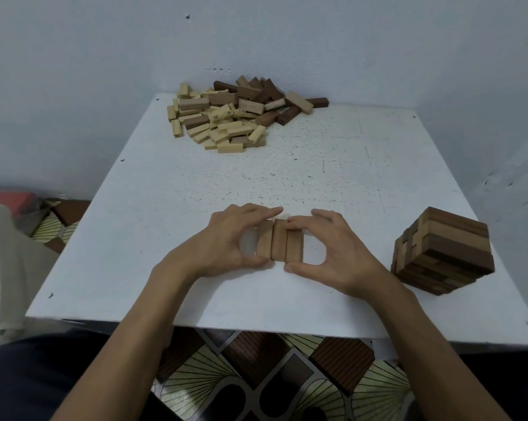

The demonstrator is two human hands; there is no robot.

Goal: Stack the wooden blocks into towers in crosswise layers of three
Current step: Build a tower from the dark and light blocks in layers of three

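Where two bare hands meet just below the middle of the frame, a row of three mid-brown rectangular wooden blocks [279,243] lies flat on a white speckled square table [332,165]. Each block's long axis runs from the table's near edge towards its far edge, almost straight up and down in the frame. The three blocks touch along their long sides.

The left hand [232,238] curves round the row's left side. Its thumb is at the near ends and its forefinger reaches over the far ends, so it grips the row. The right hand [335,249] mirrors it on the right side, with its thumb tip at the near end and its fingertips on the far ends, and it grips the row too.

At the right of the frame, well apart from the row, a tower of light and dark brown wooden blocks [443,250] stands near the table's right edge, its layers lying crosswise.

In the upper middle of the frame, a loose heap of pale, mid-brown and dark brown wooden blocks [226,117] lies at the table's far edge, against a pale blue-grey wall [104,71]. Some of the pale blocks carry printed numbers.

Below the table is a floor of brown and cream patterned tiles [287,375].
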